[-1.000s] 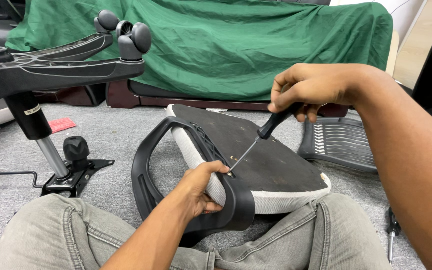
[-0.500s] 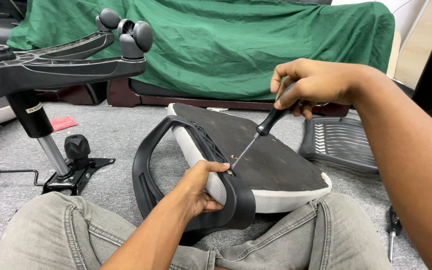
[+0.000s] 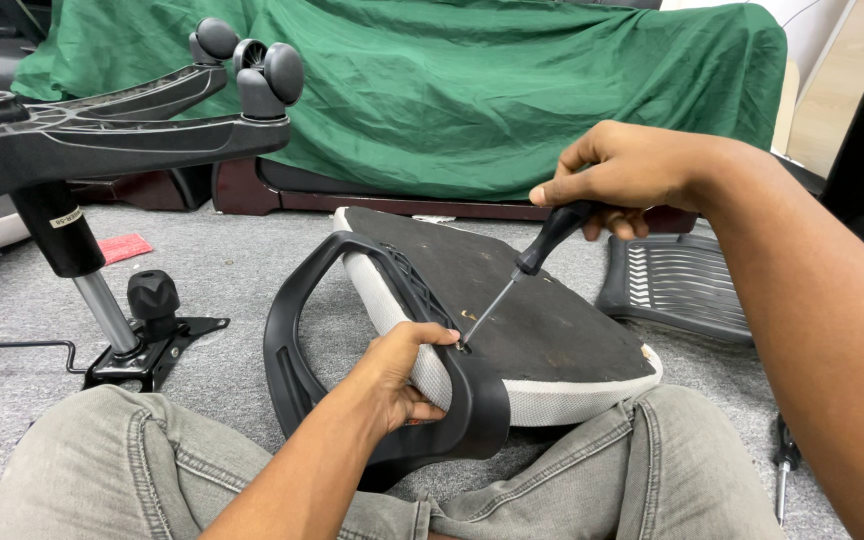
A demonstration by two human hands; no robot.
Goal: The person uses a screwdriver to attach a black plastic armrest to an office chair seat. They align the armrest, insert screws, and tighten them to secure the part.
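An upturned office chair seat [image 3: 542, 320] with a black underside and white mesh edge rests across my lap. A black loop armrest [image 3: 297, 330] is fixed to its left side. My left hand [image 3: 402, 375] grips the seat's edge where the armrest bracket meets it. My right hand [image 3: 632, 170] is closed on the black handle of a screwdriver [image 3: 522, 270]. The screwdriver slants down to the left, its tip at a screw hole beside my left thumb.
An overturned chair base [image 3: 112, 135] with castors and gas cylinder lies at the left on grey carpet. A black slatted panel [image 3: 677, 285] lies at the right. A second screwdriver [image 3: 782, 470] lies by my right leg. A green cloth [image 3: 512, 90] covers furniture behind.
My right hand has risen a little and shifted its grip on the screwdriver handle, as in turning it. The tip stays at the same hole. My left hand has not moved.
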